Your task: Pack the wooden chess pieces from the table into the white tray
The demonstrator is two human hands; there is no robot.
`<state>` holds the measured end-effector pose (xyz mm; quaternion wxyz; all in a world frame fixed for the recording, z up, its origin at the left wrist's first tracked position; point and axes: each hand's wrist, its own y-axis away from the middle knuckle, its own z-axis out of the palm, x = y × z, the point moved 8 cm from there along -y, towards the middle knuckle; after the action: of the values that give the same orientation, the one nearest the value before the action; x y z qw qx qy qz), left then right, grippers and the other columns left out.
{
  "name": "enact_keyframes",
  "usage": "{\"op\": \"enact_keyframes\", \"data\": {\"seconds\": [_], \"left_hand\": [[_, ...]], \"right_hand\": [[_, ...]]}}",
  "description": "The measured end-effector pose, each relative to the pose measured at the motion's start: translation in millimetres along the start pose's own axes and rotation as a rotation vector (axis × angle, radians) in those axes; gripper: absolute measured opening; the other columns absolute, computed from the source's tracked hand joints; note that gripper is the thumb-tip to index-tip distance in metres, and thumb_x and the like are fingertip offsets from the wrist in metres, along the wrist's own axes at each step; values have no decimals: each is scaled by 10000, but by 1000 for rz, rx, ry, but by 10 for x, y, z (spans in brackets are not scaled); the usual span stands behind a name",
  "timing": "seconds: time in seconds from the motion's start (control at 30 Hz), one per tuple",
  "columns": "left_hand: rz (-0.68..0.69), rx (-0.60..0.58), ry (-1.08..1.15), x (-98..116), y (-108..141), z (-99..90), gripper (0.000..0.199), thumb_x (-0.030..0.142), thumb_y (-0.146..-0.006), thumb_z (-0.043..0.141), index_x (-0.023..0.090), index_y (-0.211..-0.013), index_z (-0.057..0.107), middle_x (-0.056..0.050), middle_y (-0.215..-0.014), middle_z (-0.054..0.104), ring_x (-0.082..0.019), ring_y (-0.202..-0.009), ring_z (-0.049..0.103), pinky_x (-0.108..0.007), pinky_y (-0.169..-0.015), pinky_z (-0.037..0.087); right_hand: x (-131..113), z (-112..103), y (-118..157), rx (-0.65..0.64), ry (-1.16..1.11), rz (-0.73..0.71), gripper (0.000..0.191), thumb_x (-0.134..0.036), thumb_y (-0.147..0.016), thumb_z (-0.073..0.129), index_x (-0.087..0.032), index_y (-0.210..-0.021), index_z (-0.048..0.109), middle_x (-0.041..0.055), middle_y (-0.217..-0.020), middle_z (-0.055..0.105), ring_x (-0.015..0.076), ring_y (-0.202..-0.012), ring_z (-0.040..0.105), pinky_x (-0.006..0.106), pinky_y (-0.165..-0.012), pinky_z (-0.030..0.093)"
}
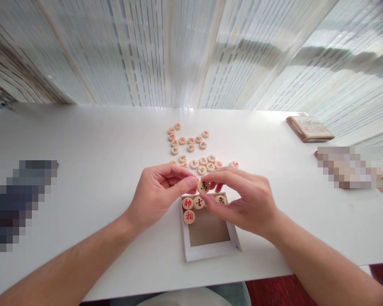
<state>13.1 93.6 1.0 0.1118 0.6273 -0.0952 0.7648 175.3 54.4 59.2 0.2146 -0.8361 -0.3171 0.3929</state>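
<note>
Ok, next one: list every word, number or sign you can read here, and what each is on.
"馬", black: held piece
"帥", red: tray's corner piece
"士", black: piece beside it
"相", red: lower piece in the tray
Probably "象", black, turned: tray's right-hand piece
Loose pieces: red and black characters, too small or blurred to read reliably
Box at right: lettering too blurred
</note>
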Motion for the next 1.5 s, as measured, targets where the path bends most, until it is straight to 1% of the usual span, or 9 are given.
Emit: {"op": "enact_keyframes", "data": {"seconds": [0.1, 0.17, 0.23, 0.33, 0.57, 0.67, 0.97, 1.27, 1.5], "left_hand": [[90, 75, -123, 84, -35, -101, 178, 273, -953, 765, 172, -831, 846, -49, -834, 829, -164, -730, 756, -274, -711, 657], [138, 123, -223, 110, -72, -178, 211, 285, -943, 731, 164, -802, 831, -58, -820, 820, -166, -708, 729, -278, -687, 626], [169, 149, -307, 104, -114, -236, 221, 298, -922, 719, 164, -772, 812, -60, -799, 814, -168, -684, 712, -280, -665, 603], [200, 155, -414, 73, -160, -277, 198, 298, -889, 717, 173, -758, 799, -58, -780, 817, -176, -682, 717, -282, -667, 592], [285, 108, -509, 89, -150, -224, 221, 295, -902, 676, 183, -750, 792, -42, -747, 813, -175, -696, 733, -261, -665, 580], [289, 97, -527, 91, -144, -207, 237, 297, -900, 671, 185, -725, 784, -39, -732, 808, -175, -686, 722, -256, -646, 573], [277, 97, -546, 65, -145, -213, 233, 298, -908, 678, 190, -742, 802, -37, -737, 805, -171, -659, 706, -257, -641, 572], [286, 96, -557, 66, -146, -205, 236, 293, -911, 682, 186, -737, 799, -36, -746, 816, -164, -645, 704, -249, -630, 569], [273, 97, -572, 33, -151, -212, 225, 304, -921, 686, 190, -770, 809, -39, -783, 830, -171, -667, 722, -250, -642, 577]], "right_hand": [[26, 97, 11, -305, -32, 51, 38, -185, -943, 735, -200, -977, 730, 17, -787, 759, 148, -648, 658, 267, -621, 538], [-1, 168, 74, -525, -42, 49, 38, -181, -952, 721, -194, -984, 739, 7, -775, 716, 143, -651, 617, 266, -627, 494], [-33, 220, 154, -683, -45, 68, 47, -169, -964, 719, -197, -993, 744, 11, -816, 705, 147, -688, 613, 268, -654, 473], [-74, 298, 267, -811, 45, 95, 60, -135, -971, 706, -193, -963, 717, 26, -875, 712, 162, -725, 616, 286, -661, 434], [-103, 500, 460, -953, 343, 78, 166, -113, -995, 692, -189, -861, 631, 14, -815, 694, 170, -650, 578, 336, -611, 322], [-132, 531, 504, -959, 380, 32, 201, -72, -1008, 663, -191, -852, 621, -1, -775, 673, 166, -617, 562, 340, -595, 308], [-217, 542, 513, -853, 468, -134, 258, -38, -997, 639, -193, -792, 628, 0, -685, 645, 171, -525, 508, 358, -559, 278], [-212, 548, 499, -790, 491, -143, 264, -39, -993, 642, -192, -778, 630, 2, -676, 646, 182, -536, 543, 355, -553, 295], [-209, 568, 515, -785, 496, -150, 253, -66, -1026, 630, -188, -804, 636, 14, -699, 660, 177, -558, 541, 355, -556, 271]]}}
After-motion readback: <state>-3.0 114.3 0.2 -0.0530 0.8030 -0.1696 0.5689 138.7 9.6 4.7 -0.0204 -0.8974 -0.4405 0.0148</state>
